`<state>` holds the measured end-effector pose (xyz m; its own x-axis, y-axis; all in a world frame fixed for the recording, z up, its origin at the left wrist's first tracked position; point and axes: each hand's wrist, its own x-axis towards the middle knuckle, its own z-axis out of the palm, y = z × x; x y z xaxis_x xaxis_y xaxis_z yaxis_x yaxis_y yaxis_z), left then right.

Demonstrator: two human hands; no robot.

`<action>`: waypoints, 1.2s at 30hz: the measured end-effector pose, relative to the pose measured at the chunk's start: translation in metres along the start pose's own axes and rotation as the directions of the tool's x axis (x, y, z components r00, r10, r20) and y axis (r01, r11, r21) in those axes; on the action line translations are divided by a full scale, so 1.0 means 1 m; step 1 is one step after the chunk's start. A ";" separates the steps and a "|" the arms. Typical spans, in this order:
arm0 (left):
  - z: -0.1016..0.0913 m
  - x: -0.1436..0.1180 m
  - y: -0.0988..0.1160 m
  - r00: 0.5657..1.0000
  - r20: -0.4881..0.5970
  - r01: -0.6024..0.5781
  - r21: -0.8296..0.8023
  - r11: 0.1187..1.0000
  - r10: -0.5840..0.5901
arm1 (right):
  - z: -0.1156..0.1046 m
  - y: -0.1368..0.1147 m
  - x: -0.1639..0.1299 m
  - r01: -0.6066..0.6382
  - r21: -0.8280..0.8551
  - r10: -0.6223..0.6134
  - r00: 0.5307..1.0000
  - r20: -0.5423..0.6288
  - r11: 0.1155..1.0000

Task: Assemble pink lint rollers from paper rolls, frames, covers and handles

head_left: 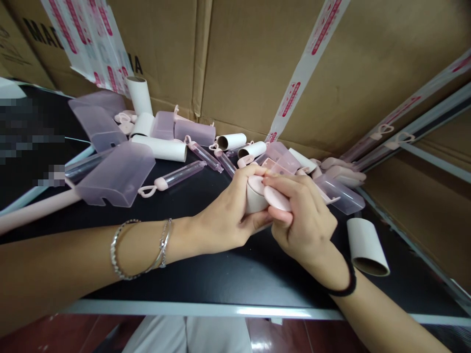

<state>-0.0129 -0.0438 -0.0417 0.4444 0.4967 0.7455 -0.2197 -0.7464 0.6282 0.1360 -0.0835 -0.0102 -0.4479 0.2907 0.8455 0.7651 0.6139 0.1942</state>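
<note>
My left hand [226, 215] is wrapped round a short white cardboard tube [253, 201], held in front of me above the black table. A pale pink piece [255, 184] sits at the tube's upper end. My right hand [309, 215] pinches a pale pink round disc [277, 198] close beside that end. Whether the two pink pieces are joined is hidden by my fingers. Just beyond my hands lie clear pinkish tubes with heart-shaped loops, such as this handle tube [180, 175], and translucent purple plastic covers [117, 174].
Another white cardboard tube [368, 246] lies at the right on the black table [228, 279]. Several more white tubes [162, 148] are scattered among the parts at the back. Large cardboard boxes [243, 59] stand behind them. A pale metal edge [206, 309] runs along the table's front.
</note>
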 end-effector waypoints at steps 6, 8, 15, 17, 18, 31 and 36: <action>0.002 -0.002 0.001 0.999 0.004 0.033 0.005 0.999 -0.033 | -0.002 -0.002 0.001 -0.061 0.041 0.060 0.998 0.017 0.997; 0.001 -0.003 0.001 1.000 0.006 0.015 0.023 1.000 -0.015 | -0.003 -0.004 0.001 -0.088 0.036 0.087 0.996 0.028 0.995; -0.002 -0.002 -0.006 0.993 0.052 -0.111 0.092 0.990 0.107 | -0.006 -0.004 0.003 -0.198 0.058 0.194 0.979 0.069 0.978; -0.003 -0.003 -0.009 0.990 0.084 -0.125 0.108 0.986 0.116 | -0.007 -0.001 0.003 -0.236 0.140 0.224 0.970 0.100 0.962; -0.004 -0.003 -0.010 0.989 0.097 -0.126 0.118 0.985 0.115 | -0.007 0.001 0.003 -0.248 0.188 0.228 0.966 0.119 0.950; -0.005 -0.003 -0.008 0.984 0.171 -0.080 0.179 0.981 0.049 | -0.011 0.002 0.005 -0.428 0.325 0.339 0.893 0.297 0.843; -0.007 0.002 -0.002 0.937 -0.145 0.311 -0.074 0.948 -0.319 | -0.010 0.028 -0.010 -0.483 0.311 0.454 0.875 0.165 0.818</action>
<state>-0.0178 -0.0376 -0.0399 0.3606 0.7671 0.5305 -0.1339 -0.5203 0.8434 0.1665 -0.0761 -0.0082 -0.1207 0.6545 0.7464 0.6988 0.5900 -0.4044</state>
